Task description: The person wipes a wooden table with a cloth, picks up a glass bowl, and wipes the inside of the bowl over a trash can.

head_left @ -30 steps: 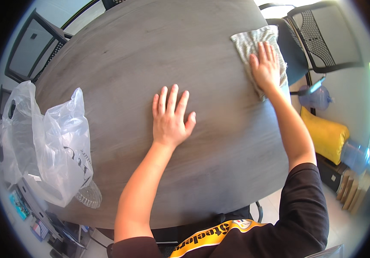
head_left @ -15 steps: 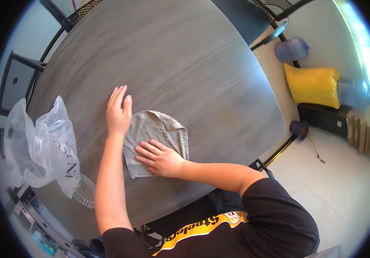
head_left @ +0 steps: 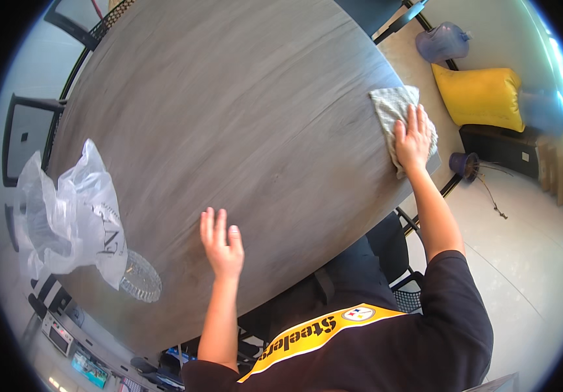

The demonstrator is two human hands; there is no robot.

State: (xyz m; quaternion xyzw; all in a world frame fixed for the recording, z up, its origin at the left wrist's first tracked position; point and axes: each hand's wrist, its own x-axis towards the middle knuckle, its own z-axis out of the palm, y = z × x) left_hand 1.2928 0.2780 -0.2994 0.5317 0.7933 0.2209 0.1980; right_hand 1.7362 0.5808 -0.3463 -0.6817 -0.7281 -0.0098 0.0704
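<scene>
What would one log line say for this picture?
right hand: flat on grey cloth at table edge | left hand: flat on grey wooden table | clear plastic bag: far left

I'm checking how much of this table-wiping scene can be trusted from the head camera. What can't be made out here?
- Grey cloth: its middle lies under the right hand, head view.
- Cut-glass dish: partly covered by the clear plastic bag; contents unclear.
- Table: far edge cut off by the picture's top rim.
- Table under the left hand: hidden by the flat palm.
- Blue things beside the yellow cushion: blurred at the rim.
</scene>
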